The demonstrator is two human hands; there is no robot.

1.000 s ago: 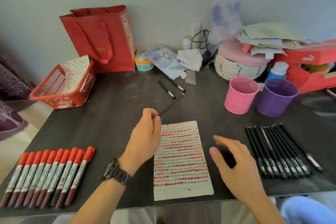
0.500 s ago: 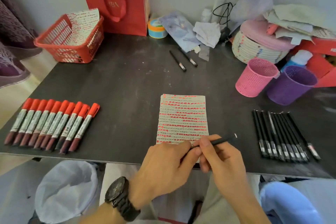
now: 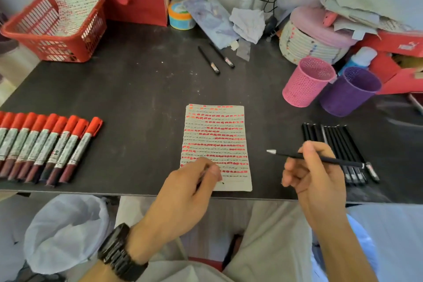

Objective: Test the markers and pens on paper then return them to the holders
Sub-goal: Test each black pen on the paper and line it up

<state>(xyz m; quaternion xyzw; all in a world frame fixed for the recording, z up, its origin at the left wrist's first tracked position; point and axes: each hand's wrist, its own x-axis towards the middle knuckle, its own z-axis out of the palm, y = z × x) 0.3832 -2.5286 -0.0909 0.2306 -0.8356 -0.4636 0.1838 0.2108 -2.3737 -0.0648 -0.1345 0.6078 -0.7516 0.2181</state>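
— Where is the pen right now?

— The black pen (image 3: 286, 155) is in the right hand (image 3: 315, 178), pinched between the thumb and curled fingers. It lies almost level. Its bare silver tip points left toward the paper (image 3: 215, 135) and stops short of the sheet's right edge. In this view its back end crosses the near ends of the row of black pens (image 3: 332, 135) lying on the bench (image 3: 137, 89).

— And the other hand?

— The left hand (image 3: 190, 192) sits over the paper's near left corner with its fingers curled. A dark piece (image 3: 202, 178) shows between them, thin and blurred, and I cannot tell what it is. There is a black watch (image 3: 119, 252) on that wrist.

— And the holders and markers?

— The pink holder (image 3: 306, 82) and the purple holder (image 3: 350, 91) stand just beside each other at the far right. They are beyond the pen row and well apart from both hands. The red markers (image 3: 45, 144) lie side by side at the left of the bench, caps pointing away.

— What has changed?

— Half a second ago both hands met at the paper's near edge, both on the one pen. Now they are apart. The right hand has gone right with the pen, and the left hand has stayed by the corner. A second ago the left hand alone held the pen, up by the paper's far left corner, and the right hand hung open over the bench. The paper, markers, pen row and holders lie as they did.
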